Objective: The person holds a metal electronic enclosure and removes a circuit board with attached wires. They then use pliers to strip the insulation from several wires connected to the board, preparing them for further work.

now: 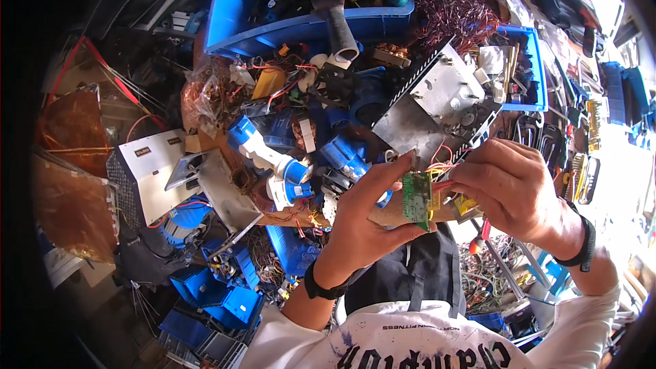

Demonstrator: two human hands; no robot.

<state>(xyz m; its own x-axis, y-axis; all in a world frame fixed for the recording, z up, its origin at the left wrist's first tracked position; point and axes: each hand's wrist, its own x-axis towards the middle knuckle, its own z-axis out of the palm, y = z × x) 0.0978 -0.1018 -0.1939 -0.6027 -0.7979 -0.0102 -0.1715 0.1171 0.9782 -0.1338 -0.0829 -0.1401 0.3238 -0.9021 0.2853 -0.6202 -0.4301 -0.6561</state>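
Note:
Between the thumb and fingers of my left hand (369,215) is a small green circuit board (415,198), tilted on edge, with a yellow component on its right side. Several red, yellow and white wires (443,167) run from the board toward my right hand (509,188). The right fingers are pinched together on a red wire close to the board. Just beyond both hands lies an open metal casing (437,99) with bare sheet sides and finned edges. Their undersides hide part of the wire ends.
A large blue bin (307,34) with tools and dark parts stands at the far side. Dark red wire (454,7) is heaped beside it. Blue-and-white plugs (270,157) crowd the bench left of my hands. A white metal case (150,171) sits further left.

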